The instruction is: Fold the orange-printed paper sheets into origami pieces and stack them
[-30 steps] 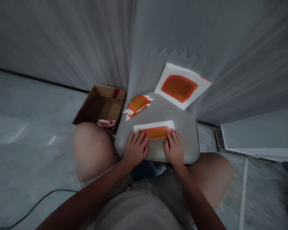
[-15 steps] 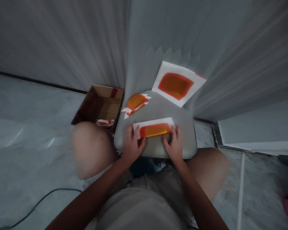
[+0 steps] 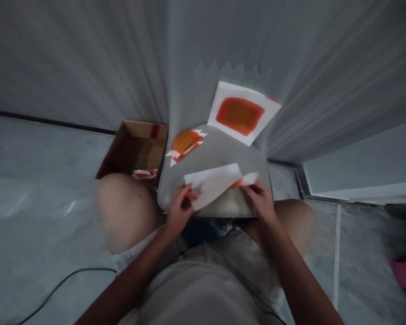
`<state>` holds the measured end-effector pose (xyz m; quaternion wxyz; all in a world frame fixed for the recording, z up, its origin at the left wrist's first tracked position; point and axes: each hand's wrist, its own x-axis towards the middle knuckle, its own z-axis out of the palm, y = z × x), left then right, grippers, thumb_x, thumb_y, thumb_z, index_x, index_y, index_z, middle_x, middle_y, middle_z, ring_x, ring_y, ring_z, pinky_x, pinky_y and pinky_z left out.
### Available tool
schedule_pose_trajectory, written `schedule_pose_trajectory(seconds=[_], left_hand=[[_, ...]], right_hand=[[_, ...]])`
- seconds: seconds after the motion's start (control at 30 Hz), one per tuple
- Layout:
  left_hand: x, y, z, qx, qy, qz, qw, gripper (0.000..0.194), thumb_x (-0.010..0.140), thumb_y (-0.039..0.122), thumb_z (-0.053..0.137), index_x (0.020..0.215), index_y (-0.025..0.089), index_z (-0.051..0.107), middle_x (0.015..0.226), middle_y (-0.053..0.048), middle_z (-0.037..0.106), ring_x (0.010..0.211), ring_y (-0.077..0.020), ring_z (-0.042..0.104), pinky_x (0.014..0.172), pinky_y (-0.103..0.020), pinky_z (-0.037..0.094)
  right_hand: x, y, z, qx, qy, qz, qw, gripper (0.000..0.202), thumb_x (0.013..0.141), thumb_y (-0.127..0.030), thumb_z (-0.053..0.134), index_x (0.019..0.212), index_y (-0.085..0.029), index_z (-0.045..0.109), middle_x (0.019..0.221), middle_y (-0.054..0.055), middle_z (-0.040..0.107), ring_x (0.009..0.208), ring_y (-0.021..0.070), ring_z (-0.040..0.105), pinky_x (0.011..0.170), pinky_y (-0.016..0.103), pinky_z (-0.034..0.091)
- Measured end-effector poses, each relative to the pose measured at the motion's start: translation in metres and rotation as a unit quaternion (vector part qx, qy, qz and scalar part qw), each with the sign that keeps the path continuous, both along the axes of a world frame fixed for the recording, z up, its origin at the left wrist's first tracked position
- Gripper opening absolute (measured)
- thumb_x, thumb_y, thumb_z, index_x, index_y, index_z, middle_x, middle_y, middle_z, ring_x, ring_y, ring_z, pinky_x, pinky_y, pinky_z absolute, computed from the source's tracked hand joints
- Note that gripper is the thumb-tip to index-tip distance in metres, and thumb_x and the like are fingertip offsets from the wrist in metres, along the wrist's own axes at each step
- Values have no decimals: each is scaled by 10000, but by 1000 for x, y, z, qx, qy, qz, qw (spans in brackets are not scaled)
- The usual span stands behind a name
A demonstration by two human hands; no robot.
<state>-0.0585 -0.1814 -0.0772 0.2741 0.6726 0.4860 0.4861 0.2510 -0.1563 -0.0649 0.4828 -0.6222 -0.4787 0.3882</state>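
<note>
Turned paper in near-closed right fingers

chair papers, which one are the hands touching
The front sheet, touched by left hand and right hand; the folded pieces and rear sheet are untouched.

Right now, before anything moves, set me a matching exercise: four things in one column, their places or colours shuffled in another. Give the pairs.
Things
1. Cardboard box
2. Folded paper pieces
3. Front paper sheet
4. Thin cable

Places and colours
A. Between the left hand and right hand, mostly white
B. Dark, on the floor at the picture's lower left
C. Brown, beside the chair
D. Orange and white, on the seat's left side

Pairs: 1-C, 2-D, 3-A, 4-B
</note>
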Motion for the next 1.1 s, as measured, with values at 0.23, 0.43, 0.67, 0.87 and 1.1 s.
schedule_pose_trajectory(seconds=[0.23, 0.43, 0.67, 0.87, 1.1], left_hand=[[-14, 8, 11, -4, 98, -10, 995, 285, 942, 145, 619, 1103, 296, 800, 1245, -67, 685, 1231, -262, 625, 1116, -507, 500], [12, 49, 26, -118, -67, 27, 990, 388, 899, 320, 712, 1280, 247, 706, 1280, -87, 697, 1203, -268, 663, 1112, -490, 516], [33, 49, 62, -376, -277, -48, 883, 691, 814, 693, 752, 1326, 235, 675, 1275, -119, 739, 1103, -272, 737, 919, -399, 624], [31, 36, 64, -322, -219, -42, 920, 530, 749, 601, 853, 1049, 169, 790, 990, -75, 807, 815, -226, 743, 701, -336, 630], [17, 50, 93, -98, -49, -60, 992, 297, 928, 473, 729, 1018, 209, 831, 995, -45, 808, 918, -231, 752, 866, -373, 628]], right_hand=[[25, -35, 54, 185, -265, 142, 936, 111, 916, -318, 711, 975, -280, 798, 1139, 72, 777, 1227, 308, 634, 1137, 568, 438], [-13, -72, 97, 137, -166, 138, 967, 167, 893, -326, 773, 1050, -291, 816, 1069, 48, 800, 1066, 264, 713, 1087, 509, 518], [-66, -65, 79, -10, 335, -162, 928, 440, 865, -401, 802, 1270, -259, 709, 1344, 50, 739, 1257, 248, 695, 1024, 413, 613], [-54, -79, 46, -79, 241, -77, 964, 573, 824, -509, 800, 1311, -228, 694, 1316, 119, 747, 1161, 342, 742, 866, 485, 675], [-9, -33, 78, -55, 132, 90, 986, 562, 758, -516, 883, 1245, -267, 751, 1078, 62, 813, 1000, 275, 759, 903, 447, 628]])
